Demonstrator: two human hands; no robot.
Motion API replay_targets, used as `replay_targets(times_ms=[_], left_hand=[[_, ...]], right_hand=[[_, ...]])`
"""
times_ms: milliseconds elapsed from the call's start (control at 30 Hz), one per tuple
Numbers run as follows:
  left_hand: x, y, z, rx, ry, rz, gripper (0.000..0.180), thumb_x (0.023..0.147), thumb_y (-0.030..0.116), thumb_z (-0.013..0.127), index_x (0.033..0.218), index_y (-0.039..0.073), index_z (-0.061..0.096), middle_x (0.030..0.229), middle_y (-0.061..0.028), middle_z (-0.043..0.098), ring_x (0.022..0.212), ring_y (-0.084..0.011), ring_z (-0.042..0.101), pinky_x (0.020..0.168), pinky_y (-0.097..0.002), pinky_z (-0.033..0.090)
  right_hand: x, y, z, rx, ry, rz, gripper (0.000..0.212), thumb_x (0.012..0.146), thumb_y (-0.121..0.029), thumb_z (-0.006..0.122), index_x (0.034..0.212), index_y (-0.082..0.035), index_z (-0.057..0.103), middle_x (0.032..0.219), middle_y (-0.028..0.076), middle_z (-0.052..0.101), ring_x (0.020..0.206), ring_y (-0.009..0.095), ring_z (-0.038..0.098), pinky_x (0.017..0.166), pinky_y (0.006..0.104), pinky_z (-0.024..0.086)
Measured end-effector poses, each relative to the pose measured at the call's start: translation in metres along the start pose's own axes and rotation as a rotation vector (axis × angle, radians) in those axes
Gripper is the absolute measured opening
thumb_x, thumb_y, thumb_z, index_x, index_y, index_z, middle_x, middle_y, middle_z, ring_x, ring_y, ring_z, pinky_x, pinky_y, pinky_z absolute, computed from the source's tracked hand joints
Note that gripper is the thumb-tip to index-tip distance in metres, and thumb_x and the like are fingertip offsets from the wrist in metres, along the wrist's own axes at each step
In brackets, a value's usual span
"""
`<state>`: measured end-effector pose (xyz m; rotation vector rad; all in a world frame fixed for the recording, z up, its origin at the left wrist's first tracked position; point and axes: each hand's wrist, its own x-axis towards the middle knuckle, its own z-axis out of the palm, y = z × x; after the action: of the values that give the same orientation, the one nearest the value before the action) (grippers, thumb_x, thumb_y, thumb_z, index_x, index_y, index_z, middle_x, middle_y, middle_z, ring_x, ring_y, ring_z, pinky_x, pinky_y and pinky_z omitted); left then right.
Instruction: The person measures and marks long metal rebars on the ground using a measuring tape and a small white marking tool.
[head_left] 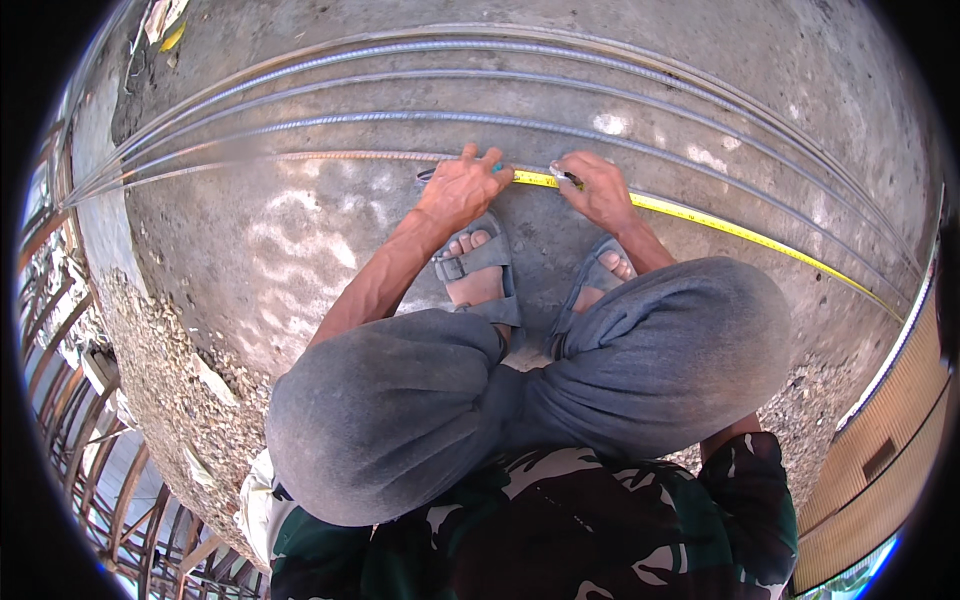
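Person squatting here, grey-trousered knees [660, 350] closest, strapped sandals [475, 267] on concrete floor [190, 230]. Just past the toes: left hand [462, 190] clenched on the yellow measuring tape [535, 179], right hand [597, 190] pinching a small dark-and-pale piece [568, 179] at it. Tape runs off rightward along the nearest rod [350, 156]. More ribbed rods [400, 117] beyond.

Left grip [462, 190] is palm-down around 12 o'clock, fingers bent; right grip [600, 192] is kinda pinched near 1.
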<state>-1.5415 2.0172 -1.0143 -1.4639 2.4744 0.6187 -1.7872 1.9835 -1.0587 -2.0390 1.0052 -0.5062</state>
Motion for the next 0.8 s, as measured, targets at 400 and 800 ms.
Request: replay_targets(times_ms=[400,800], left_hand=[[0.000,0.001,-0.003,-0.025,0.020,0.004,0.029,0.089,0.016,0.060,0.118,0.015,0.066,0.113,-0.0081,0.058,0.100,-0.0293,0.060,0.072,-0.0370,0.059],[0.000,0.000,0.000,0.000,-0.012,0.004,0.030,0.091,0.020,0.060,0.121,0.016,0.065,0.114,-0.0083,0.057,0.099,-0.0289,0.059,0.072,-0.0375,0.059]], right_hand=[[0.003,-0.005,-0.004,-0.076,-0.019,-0.046,0.021,0.079,-0.005,0.070,0.100,-0.004,0.067,0.097,0.012,0.067,0.088,0.031,0.066,0.073,0.0387,0.054],[0.009,-0.005,-0.003,-0.024,-0.048,0.012,0.021,0.080,-0.006,0.067,0.101,-0.004,0.067,0.093,0.013,0.066,0.087,0.033,0.064,0.072,0.0423,0.052]])
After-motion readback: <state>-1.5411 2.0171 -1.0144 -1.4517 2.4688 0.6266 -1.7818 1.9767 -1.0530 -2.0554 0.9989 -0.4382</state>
